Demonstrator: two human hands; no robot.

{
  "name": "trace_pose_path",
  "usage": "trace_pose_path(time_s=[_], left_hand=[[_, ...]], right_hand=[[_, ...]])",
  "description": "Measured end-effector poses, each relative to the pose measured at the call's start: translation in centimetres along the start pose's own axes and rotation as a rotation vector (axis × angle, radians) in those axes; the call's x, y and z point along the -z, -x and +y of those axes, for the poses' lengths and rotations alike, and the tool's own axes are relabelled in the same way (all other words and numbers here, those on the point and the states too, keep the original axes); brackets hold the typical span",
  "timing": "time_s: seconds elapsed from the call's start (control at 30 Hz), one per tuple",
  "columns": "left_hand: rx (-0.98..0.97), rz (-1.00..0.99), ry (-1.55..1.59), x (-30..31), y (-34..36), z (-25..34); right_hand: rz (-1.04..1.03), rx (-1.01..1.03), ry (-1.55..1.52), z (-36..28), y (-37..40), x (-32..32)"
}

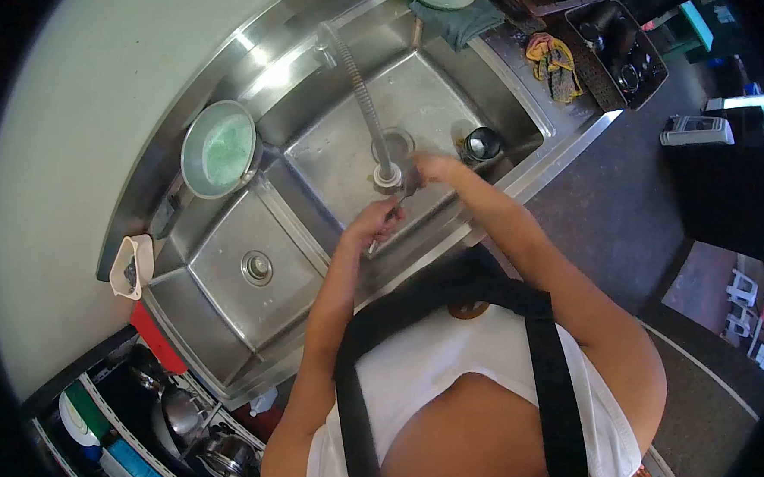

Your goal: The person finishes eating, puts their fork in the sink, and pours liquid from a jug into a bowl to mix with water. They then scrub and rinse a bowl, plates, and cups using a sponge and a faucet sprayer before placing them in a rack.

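Observation:
My left hand [376,222] is closed around the handle of a long-handled metal utensil [410,182], whose exact kind is hard to make out. My right hand [434,167] has its fingers closed at the utensil's far end, partly hiding it. Both hands are over the right basin [334,146] of a steel sink, just beside the white-tipped spout of a spring-hose faucet [362,93]. A dark cup [482,144] stands in the basin to the right of my right hand.
A metal pot [219,149] with green soapy liquid sits on the sink's back left. The left basin [227,247] has a drain strainer [256,267]. Racks with pans [184,410] stand lower left; a yellow cloth [554,67] and dark basket [618,53] lie upper right.

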State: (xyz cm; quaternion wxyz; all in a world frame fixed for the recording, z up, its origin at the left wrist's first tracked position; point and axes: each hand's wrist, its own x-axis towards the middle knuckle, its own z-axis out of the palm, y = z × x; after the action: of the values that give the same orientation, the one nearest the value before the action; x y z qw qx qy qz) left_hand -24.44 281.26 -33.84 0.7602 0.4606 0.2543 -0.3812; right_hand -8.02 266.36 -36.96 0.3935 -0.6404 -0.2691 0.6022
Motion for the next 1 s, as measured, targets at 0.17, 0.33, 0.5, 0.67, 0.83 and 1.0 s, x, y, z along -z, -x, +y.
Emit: trace_pose_path(time_s=[0.17, 0.33, 0.5, 0.67, 0.83, 1.0], left_hand=[[-0.113, 0.129, 0.178, 1.0, -0.9, -2.7], [-0.32, 0.283, 0.405, 1.0, -6.1, -3.2], [-0.435, 0.27, 0.538, 1.0, -8.6, -2.0], [-0.551, 0.354, 0.573, 0.4, -10.5, 0.1], [-0.581, 0.411, 0.601, -0.4, -13.1, -0.7], [-0.417, 0.412, 0.786, 0.0, -15.6, 0.5]], right_hand=[[0.418, -0.177, -0.178, -0.8, 0.7, 2.3], [0.488, 0.172, -0.419, -1.3, -0.3, -7.3], [0.9, 0.446, 0.086, 1.4, -3.6, -8.8], [0.603, -0.103, -0.24, -0.9, -0.7, -8.2], [0.562, -0.312, -0.406, -0.4, 2.0, -7.7], [0.602, -0.23, 0.118, 0.2, 5.6, -6.0]])
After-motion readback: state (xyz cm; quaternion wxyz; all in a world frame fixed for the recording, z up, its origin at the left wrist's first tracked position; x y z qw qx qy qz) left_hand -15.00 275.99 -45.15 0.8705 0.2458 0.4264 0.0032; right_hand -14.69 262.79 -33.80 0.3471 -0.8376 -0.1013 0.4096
